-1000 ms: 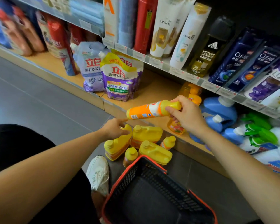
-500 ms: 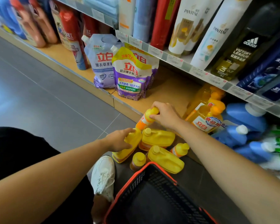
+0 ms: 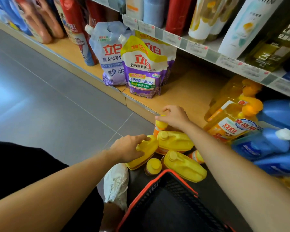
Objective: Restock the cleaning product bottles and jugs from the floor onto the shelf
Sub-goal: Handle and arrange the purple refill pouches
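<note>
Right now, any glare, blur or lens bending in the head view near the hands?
Head view: pale glare on the floor at left; price tags and blue bottles at right smeared; shampoo bottles up top splay outward, likely the wide lens; left hand on its yellow jug and right hand on the orange bottle read fairly sharp.

left hand (image 3: 126, 149) gripping jug (image 3: 148, 149), right hand (image 3: 174, 116) bottle (image 3: 159, 127)

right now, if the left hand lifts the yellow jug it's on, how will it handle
Probably stiff: the yellow jug looks like moulded hard plastic. Likely heavy for its size, if full; its opaque wall hides the level. Its smooth sides might slip in the left hand.
</note>
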The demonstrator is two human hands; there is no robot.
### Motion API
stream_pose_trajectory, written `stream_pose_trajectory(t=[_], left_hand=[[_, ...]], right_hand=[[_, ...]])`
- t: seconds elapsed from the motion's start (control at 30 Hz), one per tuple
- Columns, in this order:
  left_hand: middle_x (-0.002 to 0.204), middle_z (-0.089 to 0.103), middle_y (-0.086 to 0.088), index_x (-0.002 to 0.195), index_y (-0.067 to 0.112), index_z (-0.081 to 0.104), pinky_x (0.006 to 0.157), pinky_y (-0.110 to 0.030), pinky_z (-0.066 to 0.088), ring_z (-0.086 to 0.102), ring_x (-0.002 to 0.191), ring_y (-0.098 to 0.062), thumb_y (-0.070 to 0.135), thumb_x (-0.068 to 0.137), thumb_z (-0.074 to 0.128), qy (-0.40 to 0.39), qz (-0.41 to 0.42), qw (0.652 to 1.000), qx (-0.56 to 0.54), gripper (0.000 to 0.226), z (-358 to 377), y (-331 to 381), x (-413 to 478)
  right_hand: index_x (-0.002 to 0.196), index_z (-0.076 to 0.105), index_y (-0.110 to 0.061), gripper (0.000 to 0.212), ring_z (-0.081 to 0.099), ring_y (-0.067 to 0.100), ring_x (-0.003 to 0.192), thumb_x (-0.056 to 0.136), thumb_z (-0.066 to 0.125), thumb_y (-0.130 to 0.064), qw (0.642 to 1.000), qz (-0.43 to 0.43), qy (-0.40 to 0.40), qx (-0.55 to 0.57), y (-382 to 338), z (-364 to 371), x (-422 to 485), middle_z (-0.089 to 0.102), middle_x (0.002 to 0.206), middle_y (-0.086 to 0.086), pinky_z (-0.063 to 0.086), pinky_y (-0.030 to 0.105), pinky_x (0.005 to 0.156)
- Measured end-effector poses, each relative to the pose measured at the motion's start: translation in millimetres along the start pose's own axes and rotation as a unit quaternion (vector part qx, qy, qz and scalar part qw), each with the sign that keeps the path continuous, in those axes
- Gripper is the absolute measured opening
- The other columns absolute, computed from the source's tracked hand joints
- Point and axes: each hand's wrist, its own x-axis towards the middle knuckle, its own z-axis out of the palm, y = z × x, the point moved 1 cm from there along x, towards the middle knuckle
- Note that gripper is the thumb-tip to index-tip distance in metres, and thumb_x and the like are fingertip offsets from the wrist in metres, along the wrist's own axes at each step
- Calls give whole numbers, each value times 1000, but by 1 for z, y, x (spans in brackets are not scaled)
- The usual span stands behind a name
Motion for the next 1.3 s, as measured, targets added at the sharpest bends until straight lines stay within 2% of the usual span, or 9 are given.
stream_pose_trajectory(t=[0.1, 0.2, 0.33, 0.43, 0.53, 0.8, 0.97, 1.13, 1.3], left_hand=[[144, 57, -1, 151, 38, 37, 100, -40, 53, 59, 126, -24, 42, 96, 63, -5, -3, 1000, -15, 61, -1, 0, 0], [145, 56, -1, 150, 38, 37, 97, -36, 52, 58, 126, -24, 44, 96, 64, -11, -10, 999, -35, 61, -1, 1, 3], [145, 55, -2, 150, 36, 39, 99, -38, 53, 57, 127, -25, 44, 95, 65, -22, -13, 998, -56, 61, -4, 3, 4], [142, 58, -1, 148, 30, 45, 101, -40, 52, 59, 125, -23, 43, 94, 66, -8, -16, 997, -70, 59, -10, 4, 4], [133, 64, 1, 142, 24, 53, 99, -39, 54, 62, 118, -19, 40, 94, 67, 56, -32, 992, -109, 52, -25, 7, 7], [115, 70, 1, 133, 19, 60, 93, -34, 56, 66, 102, -9, 33, 94, 70, 261, -82, 885, -376, 43, -74, 6, 10], [136, 58, 1, 142, 15, 49, 104, -38, 50, 55, 125, -15, 36, 93, 71, 369, -71, 789, -486, 57, -105, 13, 8], [113, 66, 10, 136, 6, 51, 74, -14, 56, 68, 94, 8, 21, 101, 61, 347, 36, 737, -578, 39, -123, 43, -1], [124, 71, -6, 133, 2, 56, 89, -30, 60, 71, 110, -17, 17, 104, 53, 318, 150, 722, -595, 33, -146, 89, -23]], right_hand=[[135, 55, -18, 70, 58, 18, 111, 75, 84, -39, 985, -7, 94, 144, -23, -27, 22, 58, 123, 4, 51, 30, 85], [148, 40, -16, 81, 55, -9, 103, 79, 83, -24, 945, -35, 148, 290, -53, -51, 46, 56, 132, -8, 48, 7, 71], [139, 52, -13, 62, 67, -7, 89, 84, 80, -21, 915, -27, 153, 372, -83, -58, 70, 67, 115, -4, 54, 13, 62], [111, 71, -9, 32, 72, 7, 89, 85, 78, -27, 928, -36, 175, 328, -89, -51, 73, 73, 101, -3, 61, 27, 72], [85, 71, -12, 19, 67, -7, 72, 88, 75, -30, 944, -76, 197, 252, -87, -45, 64, 65, 81, -20, 54, 15, 62], [92, 75, -4, 26, 62, -8, 68, 91, 71, -30, 945, -144, 241, 166, -91, -73, 28, 68, 84, -10, 47, 7, 58], [91, 79, -5, 18, 55, 9, 68, 91, 70, -22, 941, -210, 256, 66, -107, -123, -4, 60, 76, -9, 35, 16, 62], [85, 78, -3, 24, 61, 25, 71, 91, 71, -25, 932, -265, 243, 39, -115, -176, -70, 66, 74, 7, 44, 34, 64], [82, 77, -3, 23, 59, 27, 63, 91, 71, -23, 936, -248, 239, 75, -107, -218, -139, 70, 73, 19, 44, 36, 60]])
